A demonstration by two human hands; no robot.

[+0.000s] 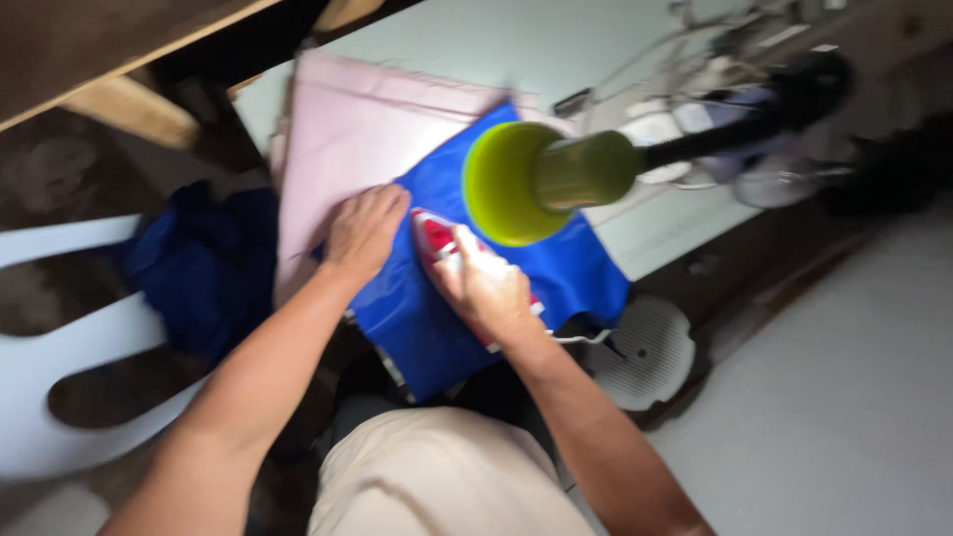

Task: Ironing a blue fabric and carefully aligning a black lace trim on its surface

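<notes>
On the pale work table (516,45), a pink cloth (347,139) is spread with a blue fabric piece (556,273) laid over its near edge, so pressing is judged to be under way. The blue piece is pinned flat by the left hand (365,230), fingers spread wide, while a red and white iron (437,243) is gripped in the closed right hand (488,286). A steady glide clear of the holding fingers is called for next.

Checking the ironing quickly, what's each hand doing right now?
Left hand: open, flat on the blue fabric.
Right hand: closed grip on the red and white iron.
</notes>
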